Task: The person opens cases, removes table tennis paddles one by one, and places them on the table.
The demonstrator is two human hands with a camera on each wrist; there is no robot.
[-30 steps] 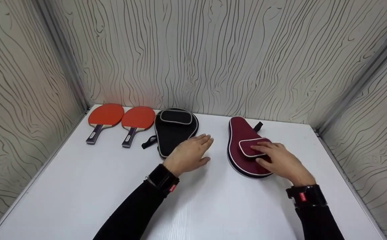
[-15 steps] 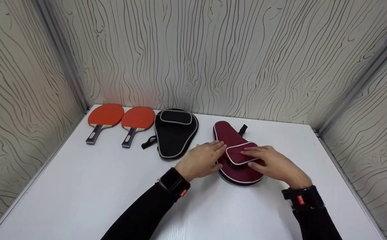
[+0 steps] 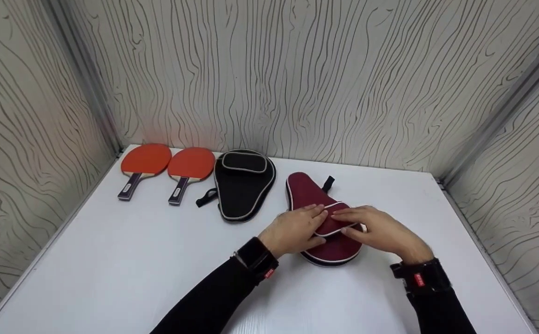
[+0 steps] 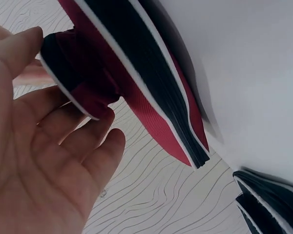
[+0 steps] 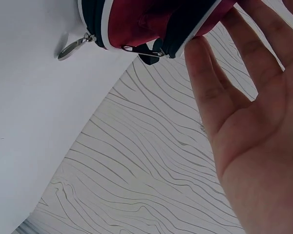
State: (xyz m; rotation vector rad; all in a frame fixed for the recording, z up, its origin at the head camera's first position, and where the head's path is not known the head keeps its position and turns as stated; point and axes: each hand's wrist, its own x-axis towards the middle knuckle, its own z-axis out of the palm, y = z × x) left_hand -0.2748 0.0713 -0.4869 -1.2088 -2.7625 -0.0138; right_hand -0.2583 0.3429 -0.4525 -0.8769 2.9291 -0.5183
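Note:
A maroon racket case (image 3: pixel 308 192) with white piping lies on the white table (image 3: pixel 111 260), its narrow end pointing to the wall. My left hand (image 3: pixel 297 229) rests on the left side of its front pocket (image 3: pixel 332 225), fingers fairly straight. My right hand (image 3: pixel 376 232) lies on the pocket's right side, fingertips meeting the left hand's. In the left wrist view the pocket (image 4: pixel 73 73) sits between my thumb and fingers (image 4: pixel 95 141). In the right wrist view my straight fingers (image 5: pixel 210 73) touch the case edge (image 5: pixel 136 19) beside a metal zipper pull (image 5: pixel 71 48).
A black racket case (image 3: pixel 243 185) lies just left of the maroon one, with two red paddles (image 3: pixel 146 160) (image 3: pixel 190 164) further left along the back. Patterned walls enclose the table on three sides. The table's front half is bare white surface.
My right hand has slid the maroon case leftward and nearer to me. My left hand has moved right from the black case onto the maroon case's pocket.

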